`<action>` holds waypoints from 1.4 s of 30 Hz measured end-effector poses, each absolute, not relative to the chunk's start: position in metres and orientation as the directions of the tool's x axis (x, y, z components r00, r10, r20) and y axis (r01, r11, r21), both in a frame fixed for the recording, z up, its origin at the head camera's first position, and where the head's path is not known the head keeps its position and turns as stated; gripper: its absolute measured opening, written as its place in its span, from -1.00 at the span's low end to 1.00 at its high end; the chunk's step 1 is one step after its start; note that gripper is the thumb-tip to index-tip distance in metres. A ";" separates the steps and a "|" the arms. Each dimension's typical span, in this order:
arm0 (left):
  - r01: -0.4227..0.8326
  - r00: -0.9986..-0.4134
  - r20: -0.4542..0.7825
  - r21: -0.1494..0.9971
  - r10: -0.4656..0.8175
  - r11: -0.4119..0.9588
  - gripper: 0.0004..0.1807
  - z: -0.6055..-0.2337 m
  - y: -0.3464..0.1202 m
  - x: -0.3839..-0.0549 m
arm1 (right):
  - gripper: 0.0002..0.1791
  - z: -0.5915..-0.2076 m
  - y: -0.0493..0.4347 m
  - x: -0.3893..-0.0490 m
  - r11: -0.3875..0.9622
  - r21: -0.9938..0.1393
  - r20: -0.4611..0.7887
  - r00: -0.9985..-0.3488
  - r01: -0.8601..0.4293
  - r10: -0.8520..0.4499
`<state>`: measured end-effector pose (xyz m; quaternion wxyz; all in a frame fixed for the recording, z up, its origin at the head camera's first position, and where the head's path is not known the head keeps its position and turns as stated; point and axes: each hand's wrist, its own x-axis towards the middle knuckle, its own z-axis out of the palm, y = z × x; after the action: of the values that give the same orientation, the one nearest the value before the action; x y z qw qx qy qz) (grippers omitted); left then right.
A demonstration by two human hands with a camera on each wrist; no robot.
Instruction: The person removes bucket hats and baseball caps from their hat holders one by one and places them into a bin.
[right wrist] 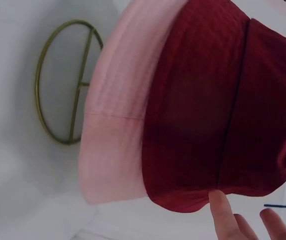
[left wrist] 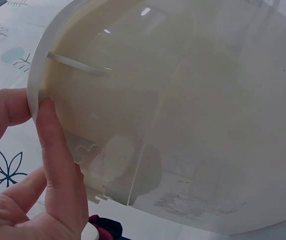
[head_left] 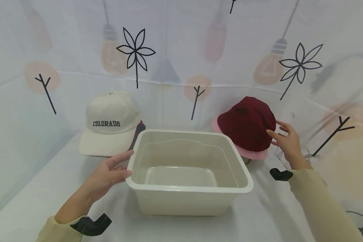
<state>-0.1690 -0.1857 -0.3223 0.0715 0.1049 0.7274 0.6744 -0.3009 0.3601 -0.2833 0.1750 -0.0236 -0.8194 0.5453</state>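
A cream plastic basin stands in the middle of the table. At its left rim is my left hand; the left wrist view shows the fingers pinching the rim's edge. To the right, a dark red bucket hat sits over a pink bucket hat, stacked on a gold wire stand. My right hand is at the red hat's right side. One fingertip touches its brim, while other fingers are spread apart.
A cream cap lettered COLORADO stands at the left behind the basin. Something dark red and navy shows beside it. A white printed curtain hangs behind the white table.
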 end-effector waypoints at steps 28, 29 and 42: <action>0.054 -0.965 0.042 0.998 0.258 0.038 -0.23 -0.324 -0.186 -0.170 | -0.84 -0.274 0.369 -0.316 0.070 -0.984 0.175 -0.975 -0.166 0.139; 0.055 -0.965 0.044 0.998 0.260 0.037 -0.23 -0.324 -0.186 -0.170 | -0.86 -0.274 0.370 -0.316 0.063 -0.983 0.179 -0.974 -0.172 0.135; 0.051 -0.965 0.044 0.998 0.258 0.023 -0.22 -0.322 -0.184 -0.169 | -0.96 -0.270 0.367 -0.321 -0.030 -0.992 0.117 -0.981 -0.123 0.154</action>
<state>-0.1692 -0.1845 -0.3224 0.0750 0.1089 0.7112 0.6905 -0.3211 0.3674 -0.2697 0.0966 -0.0114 -0.6896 0.7176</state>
